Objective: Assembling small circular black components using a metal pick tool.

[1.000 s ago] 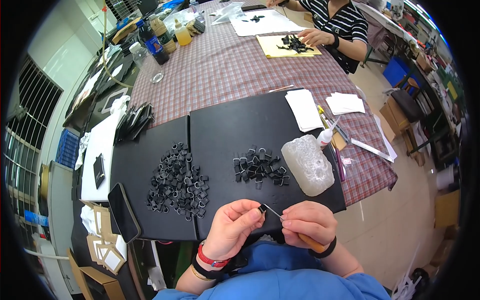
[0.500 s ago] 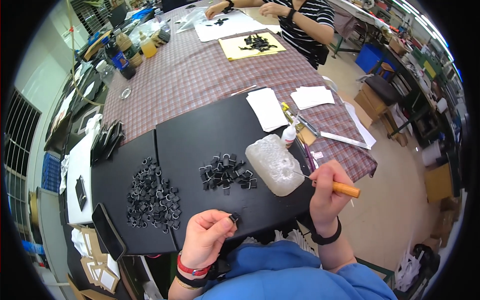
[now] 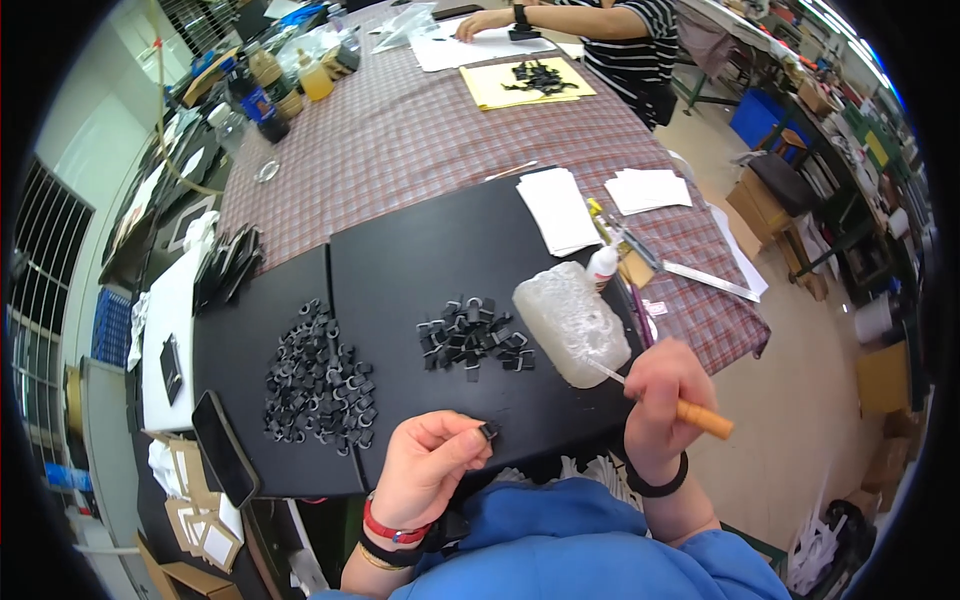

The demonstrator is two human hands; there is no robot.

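Note:
My left hand pinches a small black piece between thumb and fingertips, just over the near edge of the black work board. My right hand is closed around an awl with an orange-brown wooden handle. Its thin metal shaft points left, the tip at the near right side of a whitish translucent block; whether it touches is unclear. Beyond my left hand lies a small heap of black pieces with metal rings. A larger heap of similar pieces lies farther left.
A white glue bottle stands behind the block, near white cards and a ruler. A phone lies at the left edge. Across the checked tablecloth, a person in a striped shirt works by a yellow sheet.
The awl's tip has shifted from the block's upper surface to its near right side as my right hand moved. My left hand keeps its pinch. The whole view has shifted slightly.

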